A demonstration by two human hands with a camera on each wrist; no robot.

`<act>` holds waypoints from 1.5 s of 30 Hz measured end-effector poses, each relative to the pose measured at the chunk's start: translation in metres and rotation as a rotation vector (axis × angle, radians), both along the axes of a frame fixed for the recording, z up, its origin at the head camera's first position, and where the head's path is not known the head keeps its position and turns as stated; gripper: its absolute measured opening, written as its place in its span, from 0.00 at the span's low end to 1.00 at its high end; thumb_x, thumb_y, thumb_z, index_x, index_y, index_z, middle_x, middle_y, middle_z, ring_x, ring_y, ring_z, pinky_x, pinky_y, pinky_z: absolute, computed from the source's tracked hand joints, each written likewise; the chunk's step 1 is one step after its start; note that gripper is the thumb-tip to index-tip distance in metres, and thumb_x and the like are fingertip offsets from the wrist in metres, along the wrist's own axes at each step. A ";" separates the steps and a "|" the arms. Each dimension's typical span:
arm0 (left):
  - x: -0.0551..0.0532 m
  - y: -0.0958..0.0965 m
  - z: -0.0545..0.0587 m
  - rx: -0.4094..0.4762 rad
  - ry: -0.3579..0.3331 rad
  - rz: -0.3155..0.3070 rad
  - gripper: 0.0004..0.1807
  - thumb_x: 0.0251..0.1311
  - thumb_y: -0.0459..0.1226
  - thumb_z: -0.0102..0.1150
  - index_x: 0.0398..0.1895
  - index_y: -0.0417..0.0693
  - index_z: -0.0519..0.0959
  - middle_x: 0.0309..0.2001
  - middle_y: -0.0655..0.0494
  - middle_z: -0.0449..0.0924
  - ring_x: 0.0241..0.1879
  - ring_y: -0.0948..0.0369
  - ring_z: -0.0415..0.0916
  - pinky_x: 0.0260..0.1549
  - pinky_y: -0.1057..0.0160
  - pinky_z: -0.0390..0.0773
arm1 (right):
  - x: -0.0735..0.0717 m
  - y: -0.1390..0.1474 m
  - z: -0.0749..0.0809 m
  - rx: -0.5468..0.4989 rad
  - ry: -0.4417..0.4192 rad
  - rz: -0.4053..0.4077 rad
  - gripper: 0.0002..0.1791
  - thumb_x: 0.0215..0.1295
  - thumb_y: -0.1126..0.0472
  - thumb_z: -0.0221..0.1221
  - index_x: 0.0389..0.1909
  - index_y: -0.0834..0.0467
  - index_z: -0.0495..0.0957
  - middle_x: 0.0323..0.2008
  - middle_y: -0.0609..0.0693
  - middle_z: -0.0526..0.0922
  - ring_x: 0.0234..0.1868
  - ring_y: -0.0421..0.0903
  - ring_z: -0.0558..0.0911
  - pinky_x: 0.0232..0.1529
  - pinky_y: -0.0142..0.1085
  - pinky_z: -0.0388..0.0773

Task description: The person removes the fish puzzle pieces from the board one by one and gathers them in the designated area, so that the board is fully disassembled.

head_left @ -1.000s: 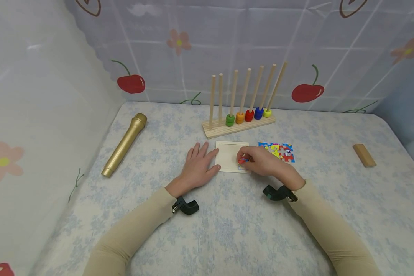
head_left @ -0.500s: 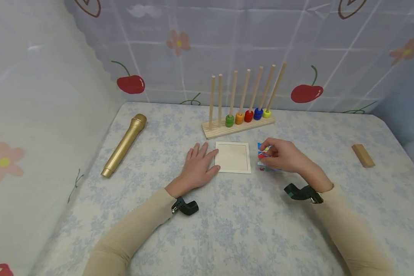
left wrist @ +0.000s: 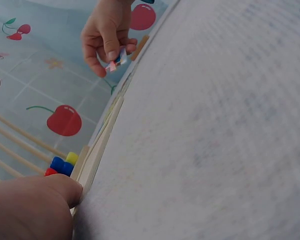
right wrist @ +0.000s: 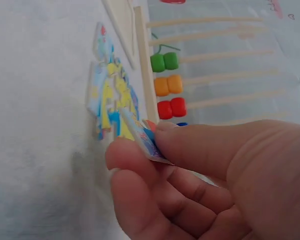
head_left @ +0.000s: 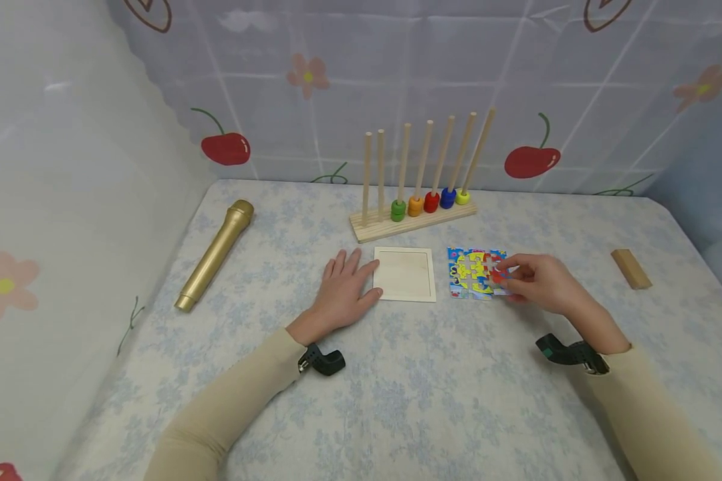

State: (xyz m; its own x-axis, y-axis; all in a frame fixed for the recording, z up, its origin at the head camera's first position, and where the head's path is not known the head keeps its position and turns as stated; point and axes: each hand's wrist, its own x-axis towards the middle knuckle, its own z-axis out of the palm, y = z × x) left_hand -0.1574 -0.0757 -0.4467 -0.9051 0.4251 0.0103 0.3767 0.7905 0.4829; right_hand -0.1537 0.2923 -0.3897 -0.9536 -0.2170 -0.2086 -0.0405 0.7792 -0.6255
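Note:
My right hand (head_left: 544, 284) pinches a colourful jigsaw puzzle piece (right wrist: 142, 137) between thumb and fingers; in the left wrist view the piece (left wrist: 119, 59) is seen above the tabletop. Beside that hand, the other pieces lie joined as a puzzle (head_left: 469, 270) in blue, yellow and red on the cloth. Its right side is partly covered by the fingers. To the left of the puzzle lies a shallow pale wooden tray (head_left: 404, 274) with nothing in it. My left hand (head_left: 344, 294) rests spread on the table, thumb and index finger touching the tray's left edge.
Behind the tray stands a wooden peg rack (head_left: 418, 226) with upright rods and coloured beads. A gold microphone (head_left: 213, 259) lies at the left, and a small wooden block (head_left: 632, 269) at the right. A patterned curtain (head_left: 397, 80) closes off the back.
My right hand has moved right, from over the tray to the right side of the puzzle. The joined puzzle, partly covered before, now shows more of itself. My left hand stays put.

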 end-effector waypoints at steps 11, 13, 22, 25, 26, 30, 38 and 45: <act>0.000 0.000 0.000 -0.007 -0.003 0.003 0.32 0.74 0.50 0.52 0.77 0.51 0.65 0.81 0.36 0.49 0.81 0.35 0.38 0.76 0.34 0.43 | 0.001 0.010 -0.013 -0.022 -0.109 -0.098 0.16 0.70 0.64 0.61 0.51 0.71 0.73 0.26 0.51 0.86 0.24 0.43 0.84 0.27 0.33 0.82; -0.001 0.000 0.000 -0.008 -0.004 0.002 0.32 0.74 0.50 0.52 0.78 0.51 0.65 0.81 0.36 0.49 0.81 0.35 0.37 0.76 0.34 0.43 | 0.000 0.011 -0.015 -0.010 -0.120 -0.101 0.16 0.70 0.63 0.61 0.50 0.71 0.73 0.26 0.49 0.86 0.23 0.43 0.83 0.27 0.33 0.82; -0.002 0.000 -0.001 -0.010 -0.008 0.003 0.32 0.74 0.50 0.52 0.78 0.51 0.65 0.81 0.36 0.49 0.81 0.35 0.37 0.76 0.34 0.43 | 0.001 0.012 -0.018 0.007 -0.141 -0.134 0.17 0.70 0.62 0.62 0.50 0.70 0.74 0.24 0.48 0.83 0.24 0.42 0.82 0.27 0.33 0.81; -0.002 0.000 -0.002 -0.006 -0.007 0.001 0.32 0.74 0.50 0.52 0.77 0.51 0.65 0.81 0.36 0.49 0.81 0.35 0.37 0.76 0.34 0.42 | 0.002 0.011 -0.017 0.009 -0.139 -0.139 0.16 0.69 0.62 0.62 0.49 0.69 0.74 0.24 0.49 0.82 0.23 0.42 0.80 0.26 0.33 0.81; -0.002 0.000 -0.002 -0.004 -0.007 0.001 0.32 0.74 0.50 0.52 0.77 0.51 0.65 0.81 0.36 0.49 0.81 0.35 0.37 0.76 0.34 0.42 | 0.002 0.011 -0.017 0.011 -0.136 -0.136 0.16 0.69 0.62 0.62 0.49 0.69 0.74 0.24 0.48 0.81 0.23 0.42 0.80 0.26 0.33 0.81; -0.001 0.000 -0.003 -0.002 -0.001 0.002 0.32 0.74 0.50 0.52 0.77 0.51 0.65 0.81 0.36 0.49 0.81 0.35 0.37 0.76 0.34 0.43 | 0.002 0.010 -0.017 0.024 -0.117 -0.121 0.15 0.70 0.62 0.61 0.48 0.69 0.75 0.22 0.49 0.80 0.23 0.43 0.79 0.25 0.34 0.80; -0.001 0.000 -0.002 0.002 -0.005 0.004 0.32 0.74 0.50 0.52 0.77 0.51 0.65 0.81 0.36 0.49 0.81 0.35 0.37 0.76 0.34 0.42 | 0.002 0.009 -0.019 0.051 -0.114 -0.134 0.15 0.69 0.60 0.63 0.48 0.67 0.75 0.24 0.50 0.80 0.23 0.43 0.78 0.25 0.34 0.78; 0.000 0.000 -0.001 0.004 -0.005 0.004 0.32 0.74 0.50 0.52 0.77 0.51 0.65 0.81 0.36 0.49 0.81 0.35 0.37 0.76 0.34 0.43 | 0.003 0.009 -0.020 0.062 -0.085 -0.127 0.14 0.68 0.60 0.64 0.46 0.66 0.75 0.24 0.50 0.79 0.22 0.43 0.78 0.24 0.35 0.77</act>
State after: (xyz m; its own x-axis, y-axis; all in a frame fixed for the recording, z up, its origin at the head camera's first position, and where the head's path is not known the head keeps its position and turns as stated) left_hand -0.1577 -0.0758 -0.4481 -0.9067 0.4218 0.0074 0.3716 0.7901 0.4875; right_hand -0.1511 0.3012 -0.4097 -0.9510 -0.0801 -0.2986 0.1114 0.8122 -0.5727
